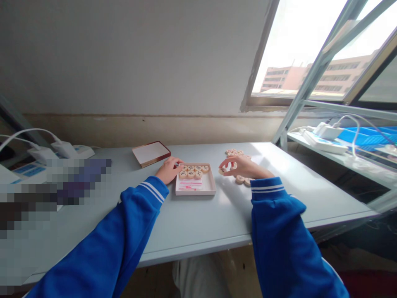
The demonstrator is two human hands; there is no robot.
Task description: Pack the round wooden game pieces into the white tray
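Note:
In front of me stands a shallow white box (211,187) with several round wooden Chinese chess pieces (190,174) in two rows along its far side. A pink-printed sheet (190,185) shows on its floor below them. My left hand (169,170) grips the box at its far left corner, fingers curled over the rim. To the right of the box, my right hand (242,165) pinches a single chess piece (222,170) between thumb and fingers, its marked face partly visible. More loose pieces (233,152) lie behind and beneath that hand, some hidden by it.
The box lid (151,153) lies behind and left of the box on the grey table (198,223). Power strips with white plugs (63,148) stand at the far left. At right, a shelf holds a charger (329,131) and a blue basket (366,135).

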